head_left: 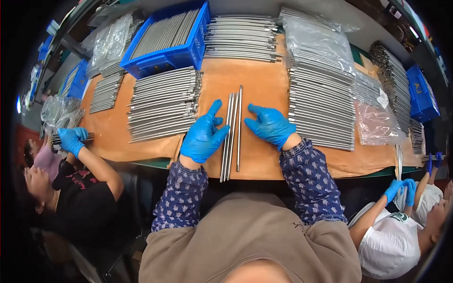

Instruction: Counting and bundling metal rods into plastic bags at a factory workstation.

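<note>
Several thin metal rods (230,137) lie lengthwise on the orange-brown table cover (262,162) in front of me, their near ends sticking out past its edge. My left hand (204,134), in a blue glove, is beside them on the left with its fingers spread, the fingertips close to or touching the leftmost rod. One rod (239,127) lies slightly apart on the right of the group. Just right of it my right hand (270,123), also gloved in blue, is held with thumb and forefinger apart and nothing between them.
Rows of rods (163,104) lie to the left, with more rods (321,108) to the right. A blue bin (163,61) full of rods stands at the far left. Clear plastic bags (318,42) cover some rods. Gloved co-workers sit on both sides, one hand (71,140) gripping rods.
</note>
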{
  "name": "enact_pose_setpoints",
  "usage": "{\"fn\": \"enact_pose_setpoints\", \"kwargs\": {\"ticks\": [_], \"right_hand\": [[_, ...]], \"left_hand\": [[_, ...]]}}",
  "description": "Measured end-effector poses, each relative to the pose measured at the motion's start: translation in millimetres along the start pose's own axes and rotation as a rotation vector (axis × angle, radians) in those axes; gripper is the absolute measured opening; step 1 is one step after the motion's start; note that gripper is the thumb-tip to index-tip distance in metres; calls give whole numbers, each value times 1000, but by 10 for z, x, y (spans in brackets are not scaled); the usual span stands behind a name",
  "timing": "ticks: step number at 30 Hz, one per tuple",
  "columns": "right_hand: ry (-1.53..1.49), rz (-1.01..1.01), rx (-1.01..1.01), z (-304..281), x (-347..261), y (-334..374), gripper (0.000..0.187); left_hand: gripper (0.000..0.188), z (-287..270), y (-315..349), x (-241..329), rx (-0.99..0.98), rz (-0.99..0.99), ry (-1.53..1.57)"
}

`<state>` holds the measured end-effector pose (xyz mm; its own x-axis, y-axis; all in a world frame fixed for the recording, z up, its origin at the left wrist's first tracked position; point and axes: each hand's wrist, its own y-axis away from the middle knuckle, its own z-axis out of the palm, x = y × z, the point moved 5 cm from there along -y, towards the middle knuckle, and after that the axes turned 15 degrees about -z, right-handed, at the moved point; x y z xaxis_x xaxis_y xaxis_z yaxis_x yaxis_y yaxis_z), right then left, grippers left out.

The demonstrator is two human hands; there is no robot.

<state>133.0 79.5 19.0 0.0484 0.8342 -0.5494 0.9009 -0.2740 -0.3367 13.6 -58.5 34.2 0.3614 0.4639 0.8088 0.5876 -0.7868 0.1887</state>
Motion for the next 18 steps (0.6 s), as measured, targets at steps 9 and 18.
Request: {"fn": "enact_pose_setpoints", "kwargs": {"ticks": [9, 18], "right_hand": [[-761, 311, -322, 195, -109, 13, 31], [-1115, 435, -185, 231, -11, 15, 25]], "left_hand": [[76, 243, -131, 112, -146, -112, 145], [85, 375, -275, 271, 47, -68, -248]]}}
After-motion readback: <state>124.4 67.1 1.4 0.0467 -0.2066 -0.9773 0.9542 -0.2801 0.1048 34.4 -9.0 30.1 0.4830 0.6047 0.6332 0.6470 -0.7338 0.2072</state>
